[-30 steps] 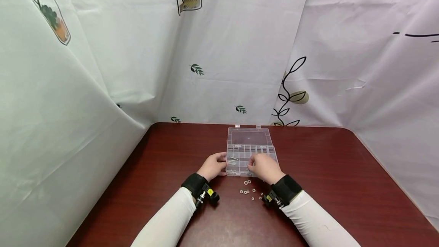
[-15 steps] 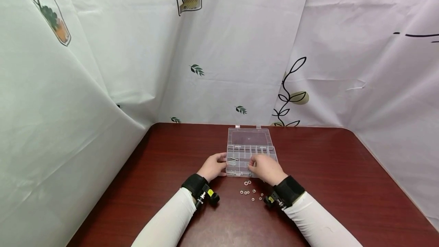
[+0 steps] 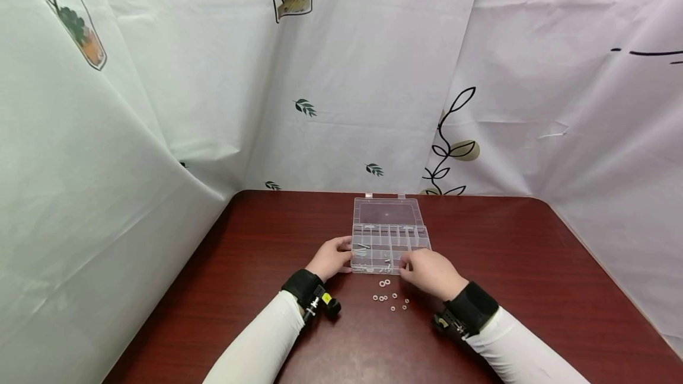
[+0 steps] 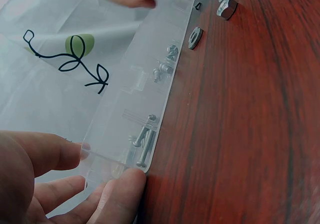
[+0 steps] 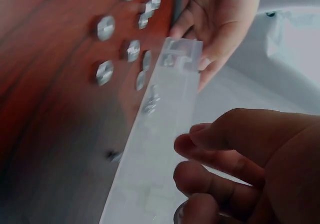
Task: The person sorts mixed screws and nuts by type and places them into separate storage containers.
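A clear plastic compartment box (image 3: 386, 213) lies on the table with its lid folded back. My left hand (image 3: 328, 258) holds the box's left end, thumb at the front corner and fingers along the side. Long screws (image 4: 145, 144) lie in the left compartment, and shorter screws (image 4: 164, 67) sit in the middle, seen through the front wall. Over the front right part of the box is my right hand (image 3: 429, 271), thumb and index fingertip close together, other fingers loosely bent. Nothing shows between those fingers in the right wrist view.
Several metal nuts (image 5: 105, 27) lie scattered on the table (image 3: 299, 218) in front of the box, with a flat washer (image 4: 195, 38) among them. A small dark piece (image 5: 114, 156) rests by the box's front wall. A printed curtain (image 3: 341, 76) hangs behind.
My right hand has moved right and slightly toward me, from the box's middle to its right front, uncovering the short screws. The left hand stays on the box's left end.
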A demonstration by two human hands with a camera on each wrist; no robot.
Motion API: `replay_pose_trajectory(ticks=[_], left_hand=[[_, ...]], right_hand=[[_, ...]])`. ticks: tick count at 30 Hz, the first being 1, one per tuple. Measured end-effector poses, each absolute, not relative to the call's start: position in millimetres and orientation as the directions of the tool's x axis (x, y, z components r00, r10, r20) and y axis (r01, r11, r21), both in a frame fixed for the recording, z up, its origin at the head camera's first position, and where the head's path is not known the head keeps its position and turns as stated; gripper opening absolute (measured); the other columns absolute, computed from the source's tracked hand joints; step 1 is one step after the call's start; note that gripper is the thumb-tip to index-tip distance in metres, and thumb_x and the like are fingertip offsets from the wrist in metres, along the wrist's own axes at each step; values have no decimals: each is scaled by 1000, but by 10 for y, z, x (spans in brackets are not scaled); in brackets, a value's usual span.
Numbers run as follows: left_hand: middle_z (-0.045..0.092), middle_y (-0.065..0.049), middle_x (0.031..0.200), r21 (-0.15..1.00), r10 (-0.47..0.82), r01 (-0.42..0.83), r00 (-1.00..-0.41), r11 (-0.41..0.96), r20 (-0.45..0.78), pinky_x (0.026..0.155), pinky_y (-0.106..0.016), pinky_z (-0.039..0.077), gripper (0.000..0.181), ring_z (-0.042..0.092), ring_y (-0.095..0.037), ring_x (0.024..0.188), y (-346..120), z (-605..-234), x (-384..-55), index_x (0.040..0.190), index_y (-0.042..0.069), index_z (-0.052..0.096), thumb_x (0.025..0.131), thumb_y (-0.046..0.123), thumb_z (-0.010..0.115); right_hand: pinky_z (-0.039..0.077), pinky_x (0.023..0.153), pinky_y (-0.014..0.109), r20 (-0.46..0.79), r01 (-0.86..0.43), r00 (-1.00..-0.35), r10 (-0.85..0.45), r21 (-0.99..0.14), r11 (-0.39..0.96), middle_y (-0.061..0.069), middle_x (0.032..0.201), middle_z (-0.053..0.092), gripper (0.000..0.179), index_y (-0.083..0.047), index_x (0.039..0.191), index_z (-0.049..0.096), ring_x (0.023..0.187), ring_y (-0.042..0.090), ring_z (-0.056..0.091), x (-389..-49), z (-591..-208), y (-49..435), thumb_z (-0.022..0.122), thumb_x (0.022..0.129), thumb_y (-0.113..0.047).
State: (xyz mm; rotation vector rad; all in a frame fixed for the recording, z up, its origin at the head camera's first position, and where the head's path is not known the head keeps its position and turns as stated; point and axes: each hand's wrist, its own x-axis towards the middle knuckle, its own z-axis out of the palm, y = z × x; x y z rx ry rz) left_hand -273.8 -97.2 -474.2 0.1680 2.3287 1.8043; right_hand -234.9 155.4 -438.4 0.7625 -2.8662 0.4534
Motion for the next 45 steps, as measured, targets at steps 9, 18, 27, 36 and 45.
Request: replay_pose_trajectory(ticks=[9, 18, 27, 36, 45], left_hand=[[56, -22, 126, 966, 209, -25, -975, 256, -81, 70, -35, 61, 51, 63, -29, 105, -992, -4783, -2744, 146, 0, 45, 97, 3, 60], [56, -21, 127, 967, 209, -32, -974, 253, -87, 70, -35, 61, 51, 63, -28, 104, -987, -4751, -2738, 146, 0, 45, 97, 3, 60], [55, -23, 127, 966, 213, -22, -974, 258, -79, 70, -35, 61, 51, 63, -29, 104, -977, -4723, -2732, 146, -1, 45, 97, 2, 59], [55, -22, 126, 966, 205, -34, -975, 256, -89, 68, -35, 61, 50, 63, -28, 103, -992, -4723, -2728, 146, -1, 46, 97, 2, 59], [56, -21, 125, 965, 202, -42, -975, 260, -97, 68, -35, 61, 48, 63, -27, 103, -976, -4734, -2742, 144, 0, 47, 98, 2, 59]], right_hand=[[51, 57, 33, 160, -544, -837, -524, -133, 828, -10, 72, 65, 10, -21, 76, 75, 66, 12, 62, -2311, -4473, 1704, 74, 80, -12], [50, 55, 33, 189, -571, -814, -549, -90, 816, -10, 67, 62, 14, -21, 69, 71, 62, 12, 59, -2333, -4501, 1711, 78, 77, -11], [48, 52, 34, 201, -562, -815, -543, -45, 826, -10, 62, 56, 24, -24, 63, 63, 59, 12, 54, -2317, -4526, 1690, 79, 77, -13], [44, 49, 33, 199, -565, -815, -544, -63, 823, -9, 60, 52, 26, -23, 63, 57, 56, 13, 51, -2323, -4548, 1661, 77, 77, -13], [40, 54, 26, 153, -524, -851, -502, -297, 798, -14, 62, 50, 18, -24, 72, 60, 57, 6, 45, -2445, -4387, 1623, 70, 84, -16]])
